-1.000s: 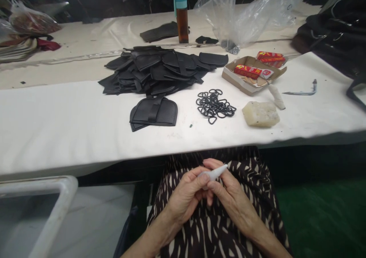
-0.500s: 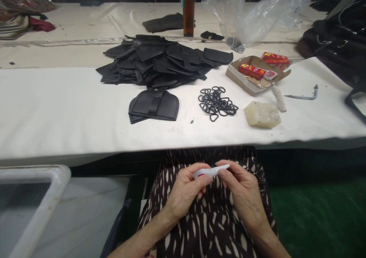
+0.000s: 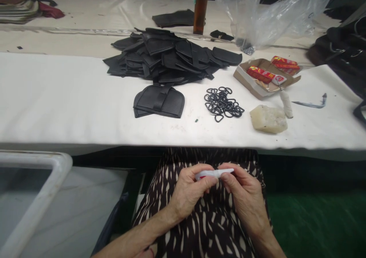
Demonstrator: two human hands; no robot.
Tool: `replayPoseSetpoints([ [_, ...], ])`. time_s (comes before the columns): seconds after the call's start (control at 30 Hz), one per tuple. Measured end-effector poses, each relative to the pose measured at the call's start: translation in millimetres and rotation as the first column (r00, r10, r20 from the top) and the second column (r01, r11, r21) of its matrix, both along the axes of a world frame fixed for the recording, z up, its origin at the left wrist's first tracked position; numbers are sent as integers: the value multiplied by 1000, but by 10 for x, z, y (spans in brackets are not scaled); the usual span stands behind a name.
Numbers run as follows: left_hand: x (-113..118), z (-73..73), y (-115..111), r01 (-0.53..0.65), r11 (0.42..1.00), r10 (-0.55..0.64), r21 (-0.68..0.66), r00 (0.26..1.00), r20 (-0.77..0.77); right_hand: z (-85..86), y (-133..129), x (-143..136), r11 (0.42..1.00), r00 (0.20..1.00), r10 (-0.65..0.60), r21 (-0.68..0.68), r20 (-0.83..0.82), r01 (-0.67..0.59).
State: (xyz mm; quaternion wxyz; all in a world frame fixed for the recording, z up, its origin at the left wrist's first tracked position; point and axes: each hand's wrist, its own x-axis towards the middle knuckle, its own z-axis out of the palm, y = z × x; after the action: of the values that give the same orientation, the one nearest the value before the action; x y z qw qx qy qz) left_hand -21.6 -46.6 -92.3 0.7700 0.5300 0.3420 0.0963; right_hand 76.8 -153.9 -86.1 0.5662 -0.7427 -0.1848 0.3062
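Observation:
Over my lap, my left hand (image 3: 190, 189) grips the body of a small white tube (image 3: 210, 173) with a bit of red on it. The fingers of my right hand (image 3: 243, 191) pinch around its narrow tip, which points right. On the table beyond lie two overlapping black leather pieces (image 3: 173, 103) with a strap, and right of them a heap of black D-rings (image 3: 221, 104). A large pile of similar black pieces (image 3: 171, 57) is behind. A yellowish block (image 3: 268, 119) sits to the right, near an open cardboard box (image 3: 248, 85) holding red packages (image 3: 263, 74).
A bent metal tool (image 3: 310, 104) lies at the right, near a dark bag (image 3: 340, 55). Farther back stand a brown bottle (image 3: 200, 13) and a clear plastic bag (image 3: 280, 21). A white frame (image 3: 61, 164) is at the lower left, below the table edge.
The camera view has shifted, so the table items appear farther right. Both hands stay together over the lap, and the tube now lies closer to level.

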Motion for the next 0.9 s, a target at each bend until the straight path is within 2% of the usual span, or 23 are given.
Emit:
replayPoseSetpoints([
  [0.27, -28, -62, -35, 42, 999, -42, -21, 999, 15, -32, -25, -5, 998, 998, 43, 50, -45, -41],
  [0.4, -14, -108, -42, 59, 975, -31, -213, 991, 133, -50, -33, 1, 991, 996, 74, 119, -47, -68],
  [0.53, 26, -105, -29, 97, 892, -1, -441, 977, 213, -64, -47, 2, 983, 995, 95, 163, -42, -87],
  [0.63, 44, -91, -19, 128, 846, -8, -518, 973, 229, -66, -68, 18, 983, 996, 86, 167, -30, -80],
  [0.67, 46, -86, -20, 133, 848, -13, -513, 973, 231, -63, -73, 26, 984, 996, 81, 163, -32, -74],
  [0.73, 41, -78, -28, 115, 888, -15, -446, 975, 221, -52, -79, 39, 987, 997, 65, 151, -36, -59],
  [0.83, 20, -59, -51, 64, 970, -26, -234, 986, 163, -37, -71, 42, 992, 999, 32, 119, -32, -28],
  [0.9, 1, -43, -69, 49, 994, -38, -95, 992, 118, -40, -61, 34, 994, 999, 15, 105, -37, -11],
])
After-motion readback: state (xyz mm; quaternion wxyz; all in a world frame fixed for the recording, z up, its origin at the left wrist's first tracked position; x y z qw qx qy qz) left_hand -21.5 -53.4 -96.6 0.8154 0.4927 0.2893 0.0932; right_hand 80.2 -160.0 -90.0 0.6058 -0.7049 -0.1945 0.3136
